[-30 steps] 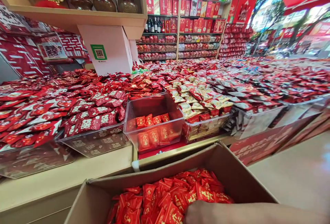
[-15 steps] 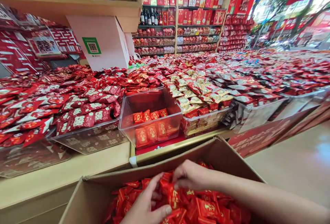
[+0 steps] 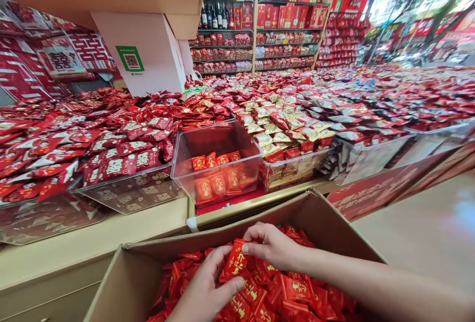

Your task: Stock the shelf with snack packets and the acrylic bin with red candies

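Observation:
Over an open cardboard box (image 3: 163,245) of loose red packets with gold lettering, my two hands come together. My right hand (image 3: 272,247) pinches the upper right corner of one red packet (image 3: 236,261) between thumb and fingers. From the left, my left hand (image 3: 208,285) curls around the same packet, fingers along its left edge and thumb just below it; some of its fingertips are hidden. Beyond the box, a clear plastic bin (image 3: 237,176) holds a low layer of matching red packets (image 3: 218,183), set in rows.
To the left stands a bin of dark red packets (image 3: 124,161). Right of the clear bin is one of cream and gold packets (image 3: 289,131). A white box with a QR code (image 3: 144,55) stands behind. The counter's gold edge (image 3: 256,202) runs behind the cardboard box.
My right hand has brought one red packet up and slightly left, turning its lettered face into view. My left hand has moved slightly left and stays beside it. The view has tilted slightly down.

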`<action>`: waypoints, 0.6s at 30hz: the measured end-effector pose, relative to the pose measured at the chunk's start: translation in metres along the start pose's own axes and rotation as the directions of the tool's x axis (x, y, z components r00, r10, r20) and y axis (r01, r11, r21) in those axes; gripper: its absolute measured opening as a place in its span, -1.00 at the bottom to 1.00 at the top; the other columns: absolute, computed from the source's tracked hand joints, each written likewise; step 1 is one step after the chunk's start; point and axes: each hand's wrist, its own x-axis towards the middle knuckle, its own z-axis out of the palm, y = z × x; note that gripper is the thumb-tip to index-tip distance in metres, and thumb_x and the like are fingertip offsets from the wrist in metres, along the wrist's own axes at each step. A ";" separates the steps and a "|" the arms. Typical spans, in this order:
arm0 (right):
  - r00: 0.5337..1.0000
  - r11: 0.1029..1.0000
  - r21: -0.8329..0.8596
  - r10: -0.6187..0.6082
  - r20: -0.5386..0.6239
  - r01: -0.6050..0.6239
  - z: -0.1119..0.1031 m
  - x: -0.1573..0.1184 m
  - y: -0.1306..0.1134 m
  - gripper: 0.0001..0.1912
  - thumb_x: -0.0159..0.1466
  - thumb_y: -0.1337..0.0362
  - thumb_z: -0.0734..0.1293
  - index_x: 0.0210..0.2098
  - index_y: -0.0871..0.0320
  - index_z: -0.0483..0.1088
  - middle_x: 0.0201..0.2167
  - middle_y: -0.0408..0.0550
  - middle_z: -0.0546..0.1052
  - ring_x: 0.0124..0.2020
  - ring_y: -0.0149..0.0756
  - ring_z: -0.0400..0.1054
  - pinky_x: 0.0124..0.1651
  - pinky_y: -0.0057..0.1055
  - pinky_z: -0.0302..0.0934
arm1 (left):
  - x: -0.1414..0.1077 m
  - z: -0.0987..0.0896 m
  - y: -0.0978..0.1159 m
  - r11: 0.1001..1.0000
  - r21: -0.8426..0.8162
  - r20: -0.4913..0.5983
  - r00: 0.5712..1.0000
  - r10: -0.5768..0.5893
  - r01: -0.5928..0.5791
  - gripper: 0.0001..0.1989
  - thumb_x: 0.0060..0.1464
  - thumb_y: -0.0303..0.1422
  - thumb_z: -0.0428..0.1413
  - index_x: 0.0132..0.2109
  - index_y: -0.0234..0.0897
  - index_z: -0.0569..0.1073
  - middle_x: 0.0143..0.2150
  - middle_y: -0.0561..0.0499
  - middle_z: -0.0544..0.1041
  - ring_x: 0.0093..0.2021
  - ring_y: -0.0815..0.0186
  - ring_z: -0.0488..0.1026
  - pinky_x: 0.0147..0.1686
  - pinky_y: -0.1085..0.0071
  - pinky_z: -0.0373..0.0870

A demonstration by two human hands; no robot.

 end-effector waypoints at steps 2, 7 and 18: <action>0.999 0.999 -0.026 -0.025 -0.022 0.024 0.002 -0.002 -0.004 -0.83 0.11 0.24 0.27 -0.47 0.24 0.39 -0.50 -0.14 0.38 -0.42 -0.43 0.20 -0.32 -0.52 0.08 | -0.001 0.003 0.002 0.999 -0.013 0.023 0.999 0.044 -0.044 -0.58 -0.11 -0.26 0.13 -0.04 -0.21 0.37 -0.03 -0.05 0.43 -0.04 0.20 0.34 -0.01 0.32 0.22; 0.995 0.969 0.247 0.001 0.099 -0.025 0.009 -0.003 0.000 -0.79 0.06 0.20 0.31 -0.41 0.25 0.31 -0.52 -0.16 0.37 -0.48 -0.46 0.20 -0.42 -0.53 0.08 | 0.000 0.013 0.004 0.957 -0.285 -0.045 0.996 -0.079 0.063 -0.57 -0.14 -0.18 0.14 -0.11 -0.28 0.38 -0.15 -0.05 0.48 -0.18 0.22 0.39 -0.20 0.33 0.35; 0.975 0.868 0.462 0.100 0.199 -0.183 0.013 0.001 0.009 -0.66 -0.11 0.17 0.41 -0.49 0.24 0.22 -0.54 -0.17 0.35 -0.50 -0.47 0.18 -0.41 -0.50 0.10 | -0.001 0.013 0.000 0.974 -0.216 -0.015 0.997 -0.073 0.068 -0.52 -0.15 -0.14 0.13 -0.10 -0.31 0.30 -0.35 0.03 0.40 -0.49 0.42 0.31 -0.45 0.41 0.32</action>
